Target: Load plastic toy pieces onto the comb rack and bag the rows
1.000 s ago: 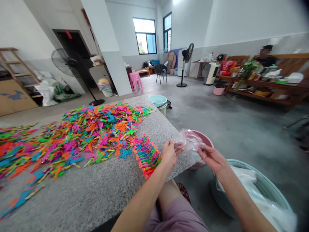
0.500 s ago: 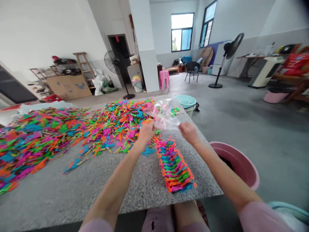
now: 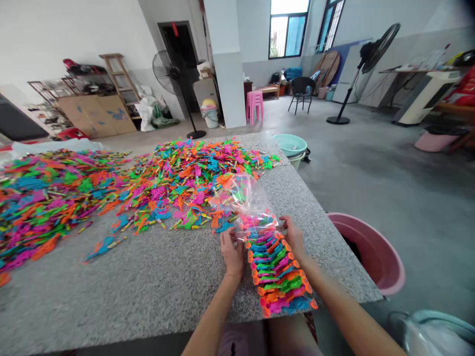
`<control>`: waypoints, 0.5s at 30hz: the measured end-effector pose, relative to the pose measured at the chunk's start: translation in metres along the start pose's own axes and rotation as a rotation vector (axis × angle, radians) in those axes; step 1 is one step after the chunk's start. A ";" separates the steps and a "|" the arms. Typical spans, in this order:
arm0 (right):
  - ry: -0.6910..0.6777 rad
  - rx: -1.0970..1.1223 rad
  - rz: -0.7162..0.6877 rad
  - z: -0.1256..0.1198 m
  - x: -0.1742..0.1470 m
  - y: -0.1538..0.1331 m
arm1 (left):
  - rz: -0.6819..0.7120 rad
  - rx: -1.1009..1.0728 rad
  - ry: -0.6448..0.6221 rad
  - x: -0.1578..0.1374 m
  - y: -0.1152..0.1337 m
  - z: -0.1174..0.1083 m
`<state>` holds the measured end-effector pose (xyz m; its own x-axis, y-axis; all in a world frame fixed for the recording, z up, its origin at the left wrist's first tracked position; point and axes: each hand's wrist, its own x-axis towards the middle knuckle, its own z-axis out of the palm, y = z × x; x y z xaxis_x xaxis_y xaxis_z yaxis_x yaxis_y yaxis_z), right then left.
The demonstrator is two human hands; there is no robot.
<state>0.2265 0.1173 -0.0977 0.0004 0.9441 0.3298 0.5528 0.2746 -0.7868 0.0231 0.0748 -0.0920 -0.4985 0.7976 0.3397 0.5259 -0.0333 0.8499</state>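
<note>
A clear plastic bag (image 3: 249,194) lies with its mouth over the far end of a neat double row of small plastic toys (image 3: 276,267) in pink, blue, green and orange, with orange round ends along both sides. On the bag's left edge, my left hand (image 3: 233,253) is closed with bent fingers beside the row. My right hand (image 3: 294,238) grips the opposite edge, thumb and fingers close to the row's right side. Both hands rest low over the grey speckled table (image 3: 178,287). The row's far end shows through the film.
A large heap of loose coloured toys (image 3: 193,170) spreads over the table's left and back. One blue toy (image 3: 106,247) lies apart at left. Beyond the right edge stand a pink tub (image 3: 386,252) and a light-green basin (image 3: 291,143). Standing fans (image 3: 345,94) are farther off.
Both hands have come down and nearer to me, bringing the bag from above the table onto the far end of the toy row. The view has tilted down slightly.
</note>
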 end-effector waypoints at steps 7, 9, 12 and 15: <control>0.029 0.141 0.096 0.016 0.027 0.006 | -0.084 -0.064 -0.039 0.009 -0.020 0.033; 0.074 0.185 0.140 0.010 0.027 0.011 | -0.100 -0.091 -0.088 0.009 -0.022 0.033; 0.115 0.136 0.059 0.006 0.030 0.017 | -0.114 -0.109 -0.088 0.010 -0.020 0.029; 0.164 0.048 0.019 0.011 0.041 0.021 | -0.113 -0.122 -0.053 0.014 -0.014 0.025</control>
<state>0.2287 0.1641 -0.1061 0.1486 0.9079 0.3920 0.5112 0.2688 -0.8163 0.0258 0.1017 -0.1091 -0.5107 0.8311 0.2203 0.3793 -0.0121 0.9252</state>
